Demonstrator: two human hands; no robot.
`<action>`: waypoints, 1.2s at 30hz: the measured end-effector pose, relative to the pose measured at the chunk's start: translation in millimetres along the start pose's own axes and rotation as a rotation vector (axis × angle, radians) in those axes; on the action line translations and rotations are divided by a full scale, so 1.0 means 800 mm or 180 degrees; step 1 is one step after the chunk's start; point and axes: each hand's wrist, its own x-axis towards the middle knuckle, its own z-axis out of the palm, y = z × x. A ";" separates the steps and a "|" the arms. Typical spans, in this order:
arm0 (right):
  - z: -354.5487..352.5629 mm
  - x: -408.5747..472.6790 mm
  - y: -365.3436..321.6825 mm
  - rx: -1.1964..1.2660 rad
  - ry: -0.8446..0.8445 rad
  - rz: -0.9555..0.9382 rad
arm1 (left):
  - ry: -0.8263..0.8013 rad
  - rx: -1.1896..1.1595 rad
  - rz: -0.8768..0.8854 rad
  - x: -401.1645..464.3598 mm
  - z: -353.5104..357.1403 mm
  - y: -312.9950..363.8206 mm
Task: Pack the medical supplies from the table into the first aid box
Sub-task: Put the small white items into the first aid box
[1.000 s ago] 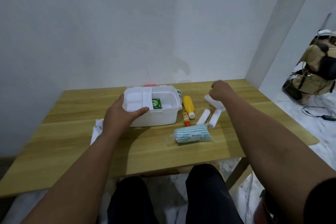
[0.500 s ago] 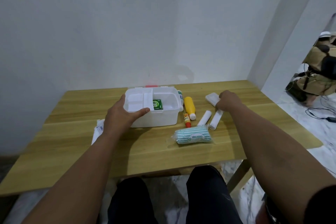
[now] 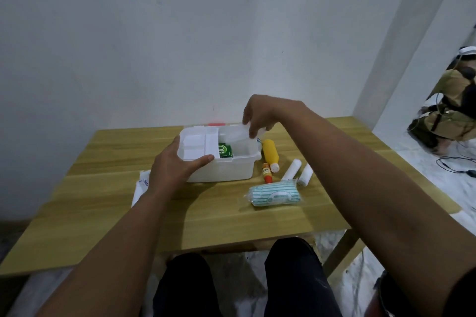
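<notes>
Sitting at a wooden counter [image 3: 108,213], a person works with both hands. White box [image 3: 226,170] stands open at centre of counter, toward 12 o'clock from the person. Left hand [image 3: 175,170] grips box's near-left corner, thumb hooked over the rim, fingers around the side. Right hand [image 3: 262,116] hovers over box's far-right rim, fingers pinched shut on a white pack [image 3: 238,134] that tilts down into the box. Green carton [image 3: 225,150] lies inside, beside a white divider tray.

At 3 o'clock of box, on counter: yellow bottle [image 3: 270,153], small orange tube [image 3: 266,171] just beside it, two white rolls [image 3: 292,169] side by side. Striped bandage pack [image 3: 274,196] at 5 o'clock. White packet [image 3: 141,185] at 8 o'clock, partly hidden by left forearm.
</notes>
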 end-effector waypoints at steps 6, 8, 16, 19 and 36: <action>0.049 0.020 -0.025 -0.0461 0.0016 -0.0187 | 0.0012 -0.0008 -0.0096 0.000 0.003 0.004; 0.064 0.025 -0.029 -0.0292 0.0054 -0.0237 | -0.0009 0.0026 -0.0110 0.001 0.003 0.002; 0.103 0.032 -0.030 0.0884 0.0785 -0.0089 | 0.0055 0.0001 -0.0100 0.002 0.002 0.004; 0.100 0.029 -0.037 0.1145 0.1030 0.0145 | 0.0028 0.0018 -0.0094 0.002 0.001 0.002; 0.133 0.049 -0.074 0.0779 0.1029 0.0036 | 0.0104 -0.0040 0.0013 -0.002 0.002 0.006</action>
